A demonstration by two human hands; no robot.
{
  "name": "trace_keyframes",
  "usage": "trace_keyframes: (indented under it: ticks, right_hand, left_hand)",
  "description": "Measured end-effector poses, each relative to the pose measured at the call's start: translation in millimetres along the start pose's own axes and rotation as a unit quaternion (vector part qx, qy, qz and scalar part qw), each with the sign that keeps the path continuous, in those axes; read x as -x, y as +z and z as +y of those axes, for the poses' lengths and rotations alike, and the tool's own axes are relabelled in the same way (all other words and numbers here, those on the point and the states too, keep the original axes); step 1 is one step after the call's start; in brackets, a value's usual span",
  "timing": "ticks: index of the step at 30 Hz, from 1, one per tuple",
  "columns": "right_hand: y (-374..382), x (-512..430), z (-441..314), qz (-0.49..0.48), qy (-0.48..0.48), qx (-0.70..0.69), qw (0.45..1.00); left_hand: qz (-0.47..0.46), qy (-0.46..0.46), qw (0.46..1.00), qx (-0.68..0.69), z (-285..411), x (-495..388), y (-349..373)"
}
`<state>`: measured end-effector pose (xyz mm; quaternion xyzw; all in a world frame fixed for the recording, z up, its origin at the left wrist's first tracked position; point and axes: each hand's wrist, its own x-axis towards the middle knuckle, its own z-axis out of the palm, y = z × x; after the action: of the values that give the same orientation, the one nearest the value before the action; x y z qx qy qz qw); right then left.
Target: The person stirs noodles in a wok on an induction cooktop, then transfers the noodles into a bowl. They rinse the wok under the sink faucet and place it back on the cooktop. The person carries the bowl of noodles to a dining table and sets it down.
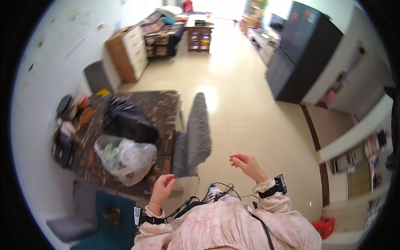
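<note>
My left hand [162,189] hovers by the near right corner of a dark wooden table [165,125], its fingers loosely curled around nothing. Further right, my right hand [247,166] hangs over the tiled floor with bent, slightly parted fingers and holds nothing. Closest to my left hand on the tabletop is a translucent plastic bag [131,159] whose contents are blurred. Behind it lies a black plastic bag [128,120], gathered at the top. A grey padded chair [198,134] stands at the table's right side, between the table and my right hand.
Jars and small items [73,115] line the table's wall side. A dark refrigerator [300,53] stands at right. Further back are a chest of drawers [128,53] and a wooden stand [199,39]. Black cables [215,190] cross before my waist. A red container [323,227] sits lower right.
</note>
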<state>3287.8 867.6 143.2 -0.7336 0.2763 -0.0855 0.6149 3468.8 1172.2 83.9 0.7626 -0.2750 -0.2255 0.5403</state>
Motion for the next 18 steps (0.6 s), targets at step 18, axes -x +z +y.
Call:
trace_keyframes:
  ticks: [18]
  right_hand:
    - [-322.5,261.0,167.5,0.440,0.028,-0.040,0.896]
  left_hand:
    - [-0.487,0.140,0.862,0.020,161.7,-85.6,465.8]
